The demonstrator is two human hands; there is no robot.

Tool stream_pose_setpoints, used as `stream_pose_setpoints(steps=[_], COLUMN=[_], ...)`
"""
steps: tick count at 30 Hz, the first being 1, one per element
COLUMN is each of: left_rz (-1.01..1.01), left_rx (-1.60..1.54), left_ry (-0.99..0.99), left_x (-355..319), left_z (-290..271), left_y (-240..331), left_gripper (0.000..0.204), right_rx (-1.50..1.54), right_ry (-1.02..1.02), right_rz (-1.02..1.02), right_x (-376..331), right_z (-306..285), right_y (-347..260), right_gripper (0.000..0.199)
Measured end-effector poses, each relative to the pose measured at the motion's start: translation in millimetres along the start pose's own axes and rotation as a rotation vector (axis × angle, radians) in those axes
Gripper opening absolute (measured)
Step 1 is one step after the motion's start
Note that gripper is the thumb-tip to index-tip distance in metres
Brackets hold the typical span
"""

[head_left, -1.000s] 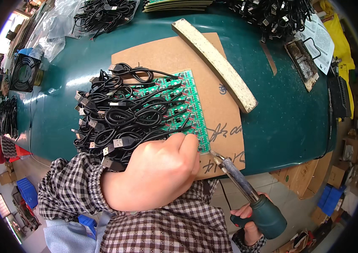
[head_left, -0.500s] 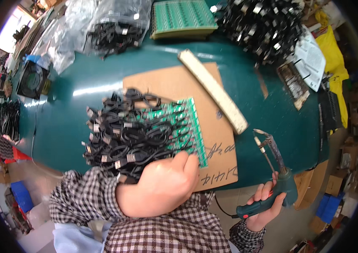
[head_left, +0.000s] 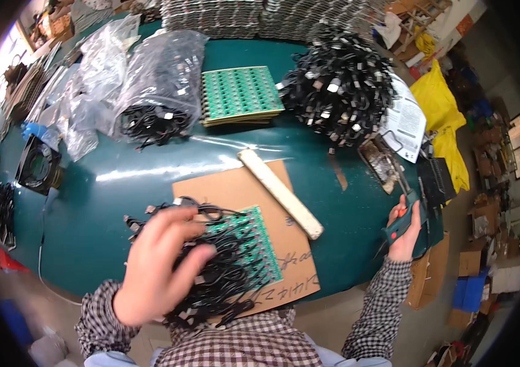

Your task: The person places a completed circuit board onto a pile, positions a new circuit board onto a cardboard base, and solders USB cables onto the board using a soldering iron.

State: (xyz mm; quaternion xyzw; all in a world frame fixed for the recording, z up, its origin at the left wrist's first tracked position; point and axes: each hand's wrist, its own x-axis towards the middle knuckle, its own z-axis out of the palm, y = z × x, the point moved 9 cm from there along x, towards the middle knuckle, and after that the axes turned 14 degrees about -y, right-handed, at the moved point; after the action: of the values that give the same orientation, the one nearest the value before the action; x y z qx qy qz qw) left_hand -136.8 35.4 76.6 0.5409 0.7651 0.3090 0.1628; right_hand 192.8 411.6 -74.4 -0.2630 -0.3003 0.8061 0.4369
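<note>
Left hand [head_left: 165,263], lower left of centre: fingers parted and loosely curled above black cables [head_left: 226,269]; contact cannot be told. Right hand [head_left: 407,238], right of frame: wrapped round green soldering iron [head_left: 398,225], its front end near the dark tray [head_left: 375,160]. Green circuit board [head_left: 268,248] lies on cardboard [head_left: 299,278], lower centre. Risks, judged: left fingers snagging a cable loop could strain its joint; a hot tip straying right could scorch the paper [head_left: 408,122].

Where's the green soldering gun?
On the right of the head view, the soldering gun is in the right hand, its front end near the small stained metal tray.
</note>
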Motion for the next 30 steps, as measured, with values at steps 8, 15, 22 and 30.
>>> stream_pose_setpoints(steps=[8, 15, 22, 30], left_rz=[0.055, 0.041, -0.249, -0.077], left_rx=[-0.021, 0.196, 0.084, -0.048], left_ry=[-0.207, -0.232, -0.651, -0.475], left_x=[47.0, 67.8, 58.7, 51.6], left_z=[13.5, 38.6, 71.1, 61.4], left_y=[-50.5, -50.4, -72.8, -60.1], left_gripper=[0.026, 0.044, 0.058, 0.048], right_rx=[-0.478, -1.715, -1.753, -1.724], right_ry=[0.142, 0.277, -0.584, -0.657], right_rz=[0.134, 0.362, -0.217, -0.301], right_x=[15.7, -21.1, -86.3, -64.4], right_z=[-15.3, 18.2, 241.2, 239.0], right_y=[-13.3, -58.2, 114.9, 121.8], right_gripper=[0.058, 0.052, 0.034, 0.041])
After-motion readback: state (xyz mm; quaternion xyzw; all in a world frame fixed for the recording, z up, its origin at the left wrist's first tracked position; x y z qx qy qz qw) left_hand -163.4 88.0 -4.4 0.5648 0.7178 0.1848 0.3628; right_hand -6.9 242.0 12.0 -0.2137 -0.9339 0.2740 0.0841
